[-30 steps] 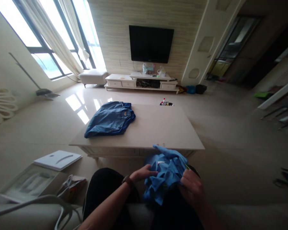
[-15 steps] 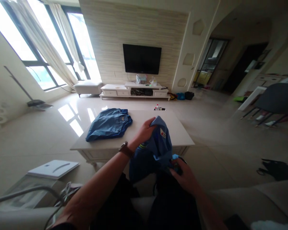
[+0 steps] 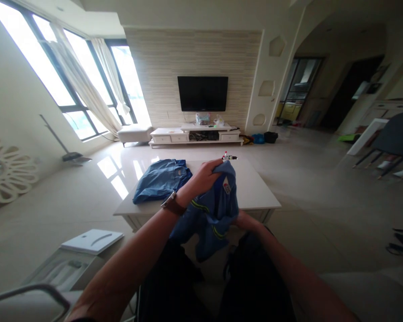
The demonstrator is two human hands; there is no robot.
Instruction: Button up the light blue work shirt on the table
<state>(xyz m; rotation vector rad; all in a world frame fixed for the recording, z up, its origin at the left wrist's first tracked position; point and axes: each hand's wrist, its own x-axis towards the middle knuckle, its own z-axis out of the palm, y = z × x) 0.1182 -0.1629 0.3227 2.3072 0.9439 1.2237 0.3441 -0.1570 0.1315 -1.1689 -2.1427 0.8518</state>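
My left hand grips the top of a blue work jacket with yellow-green reflective stripes and a small chest badge. The jacket hangs in front of me, over the near edge of a white coffee table. My right hand holds the jacket's lower part, with its fingers hidden in the cloth. A folded blue garment lies on the tabletop to the left, apart from both hands. A brown-strapped watch circles my left wrist.
Several small items stand at the table's far edge. A white tray-like lid rests on a low glass-topped stand at lower left. A dark chair stands at right. Beyond the table are a white TV cabinet and wall-mounted TV.
The jacket has risen from my lap to above the table edge. My left hand moved up and forward onto its top, and my right hand moved to its lower part. The view tilted upward.
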